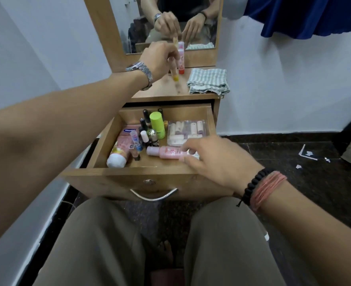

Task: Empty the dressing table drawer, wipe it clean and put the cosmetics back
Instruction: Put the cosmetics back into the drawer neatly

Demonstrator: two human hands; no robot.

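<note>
The wooden drawer (129, 178) is pulled out and holds several cosmetics: a pink Vaseline tube (122, 148), a green bottle (157, 124), dark nail polish bottles (146, 117) and a clear box of small tubes (188, 129). My left hand (159, 57) holds a yellow-capped tube (174, 72) upright over the table top (160, 89), beside a red-capped tube (180, 60) standing by the mirror. My right hand (213, 159) reaches into the drawer, its fingers on a pink bottle (166, 152) that lies on its side.
A folded striped cloth (208, 81) lies on the right of the table top. The mirror (170, 23) stands behind it. White walls close in on the left and right. Paper scraps (306, 154) lie on the dark floor. My knees are right below the drawer front.
</note>
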